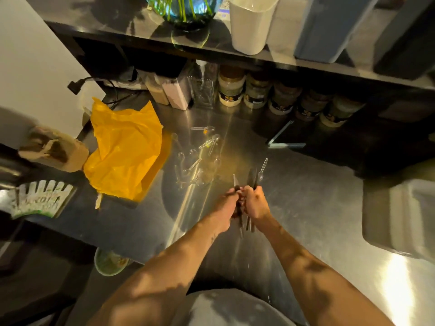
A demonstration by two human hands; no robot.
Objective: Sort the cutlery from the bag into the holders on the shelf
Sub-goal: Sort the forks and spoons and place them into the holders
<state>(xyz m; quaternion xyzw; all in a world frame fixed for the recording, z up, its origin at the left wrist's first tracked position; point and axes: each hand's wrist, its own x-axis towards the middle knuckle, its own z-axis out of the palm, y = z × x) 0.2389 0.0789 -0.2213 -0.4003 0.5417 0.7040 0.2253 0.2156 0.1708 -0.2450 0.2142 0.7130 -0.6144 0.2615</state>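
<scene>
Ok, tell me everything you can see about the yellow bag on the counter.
The crumpled yellow plastic bag lies mostly flat on the shiny steel counter, left of the scattered clear plastic spoons. Thin, creased film, points sticking up at its far edge. Its left side seems to touch a brown paper package.

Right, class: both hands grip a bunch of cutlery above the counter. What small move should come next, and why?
Probably the left hand should pull the clear spoon out of the dark cutlery held in the right hand. The bunch looks mixed, and the holders on the shelf stand apart, seemingly one per kind.
</scene>
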